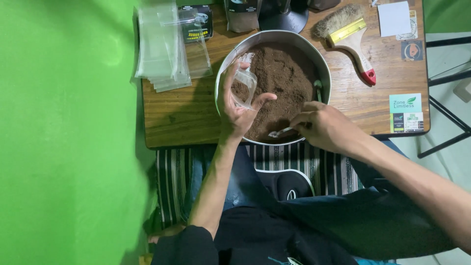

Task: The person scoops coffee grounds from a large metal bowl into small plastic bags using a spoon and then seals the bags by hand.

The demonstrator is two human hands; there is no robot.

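From the head camera, the left hand (pixel 235 105) pinched a small clear bag (pixel 244 88) between thumb and fingers, held over the round metal pan (pixel 222 68) of brown powder (pixel 284 78). The right hand (pixel 326 126) was curled around a small scoop (pixel 279 132) at the pan's near rim; its handle was hidden, possibly white plastic. Beyond the pan, a brush (pixel 349 33) lay on the wooden table (pixel 181 113), with dark packets cut off by the frame's top.
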